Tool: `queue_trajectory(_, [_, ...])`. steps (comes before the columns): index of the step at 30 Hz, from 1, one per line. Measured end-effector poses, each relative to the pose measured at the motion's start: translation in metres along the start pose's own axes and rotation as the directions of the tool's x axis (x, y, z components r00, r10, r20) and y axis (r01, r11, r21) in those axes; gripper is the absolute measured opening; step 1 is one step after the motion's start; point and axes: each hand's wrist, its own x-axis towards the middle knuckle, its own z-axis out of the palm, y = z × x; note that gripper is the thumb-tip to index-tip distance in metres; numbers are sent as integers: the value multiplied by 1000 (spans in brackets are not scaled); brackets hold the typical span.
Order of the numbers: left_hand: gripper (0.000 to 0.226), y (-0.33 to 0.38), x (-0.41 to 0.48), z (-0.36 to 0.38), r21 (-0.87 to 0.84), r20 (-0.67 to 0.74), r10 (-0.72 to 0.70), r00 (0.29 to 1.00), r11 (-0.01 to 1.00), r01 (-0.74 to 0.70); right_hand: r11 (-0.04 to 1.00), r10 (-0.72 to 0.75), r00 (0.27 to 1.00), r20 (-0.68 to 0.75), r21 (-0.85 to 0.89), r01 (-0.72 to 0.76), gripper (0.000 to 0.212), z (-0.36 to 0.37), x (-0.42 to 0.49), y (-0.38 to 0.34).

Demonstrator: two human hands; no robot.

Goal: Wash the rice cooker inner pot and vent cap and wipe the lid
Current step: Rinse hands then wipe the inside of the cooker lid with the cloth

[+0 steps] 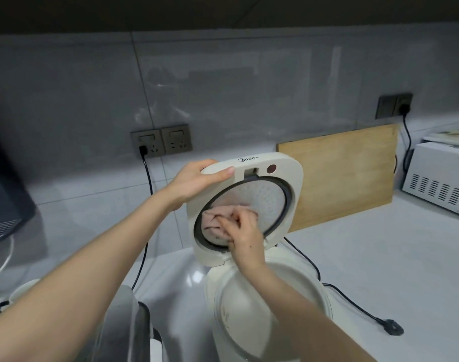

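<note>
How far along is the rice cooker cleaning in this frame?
Done: nothing certain, though a black plug lies unplugged on the counter. In hand: the left hand holds the open lid by its top edge while the right hand holds a pink cloth against its inner plate. Left: whether pot and vent cap are washed cannot be told; neither shows clearly.

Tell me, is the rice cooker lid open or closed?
Open. The lid stands raised above the cooker body, inner side showing; left hand grips its top corner, right hand holds a pink cloth against it.
</note>
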Motion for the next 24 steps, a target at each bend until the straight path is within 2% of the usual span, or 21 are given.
queue_trajectory(1, [33,1,0,0,-4,4,-3,1000,1000,3,999,9,998,-62,-44,-12,26,-3,9,8])
queue_trajectory(3, [31,0,0,0,-4,11,-11,1000,1000,11,998,61,976,-209,28,-56,19,-4,20,16])
queue_trajectory(5, [29,2,0,0,-1,14,-14,1000,1000,14,1000,7,968,-252,21,-2,20,8,17,16])
queue_trajectory(7, [31,2,0,-1,3,13,-21,1000,1000,21,976,-210,965,-160,-87,198,14,24,2,18])
queue_trajectory(9, [34,3,0,-2,7,15,-32,999,999,31,874,-457,889,35,-166,456,14,32,-11,32])
queue_trajectory(11, [35,3,-1,-1,4,15,-32,999,999,32,783,-575,804,152,-185,594,19,31,-12,49])
queue_trajectory(12, [34,3,-1,-1,2,8,-31,999,1000,31,758,-606,779,161,-182,627,20,27,-8,50])
queue_trajectory(14, [31,2,-1,0,-8,-7,-33,999,999,33,770,-614,785,78,-158,618,16,16,11,47])
queue_trajectory(17, [34,1,0,1,-16,-20,-32,999,999,32,877,-480,850,-216,-156,455,4,3,40,34])
queue_trajectory(19, [35,0,1,0,-18,-19,-39,999,999,39,898,-435,860,-267,-192,395,19,9,33,27])
queue_trajectory(21, [34,1,2,0,-17,-17,-43,999,999,42,871,-473,871,-137,-224,438,33,23,4,34])
queue_trajectory(24, [38,1,3,-1,-18,-9,-55,998,998,55,818,-451,874,180,-308,485,47,24,-34,50])
